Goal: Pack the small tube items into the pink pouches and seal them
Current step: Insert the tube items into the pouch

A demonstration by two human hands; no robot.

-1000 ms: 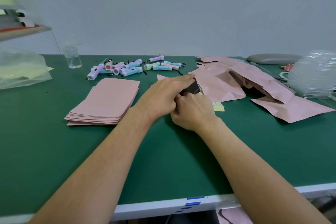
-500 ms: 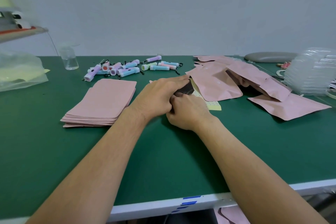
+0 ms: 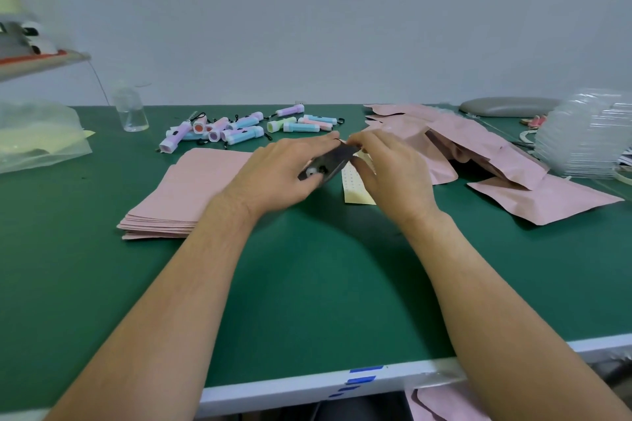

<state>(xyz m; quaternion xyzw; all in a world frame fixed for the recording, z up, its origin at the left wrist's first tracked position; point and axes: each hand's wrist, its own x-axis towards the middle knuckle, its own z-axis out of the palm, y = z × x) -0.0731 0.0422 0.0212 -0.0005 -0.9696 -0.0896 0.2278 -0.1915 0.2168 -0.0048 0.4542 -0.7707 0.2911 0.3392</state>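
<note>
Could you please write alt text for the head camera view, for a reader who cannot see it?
Two bare hands, left hand and right hand, hold a dark-faced pouch over a green table. A stack of flat pink pouches lies to the left, pastel tubes behind, and a pile of pink pouches to the right.

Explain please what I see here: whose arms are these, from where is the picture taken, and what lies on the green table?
No machine here: a person works with bare hands, and one camera worn on the head looks forward and down. The left hand and right hand hold a dark flat packet between them; something white shows in it. On the green table lie a stack of flat pink pouches, small pastel tubes behind it, a heap of pink pouches at right and a dotted yellow sheet.
</note>
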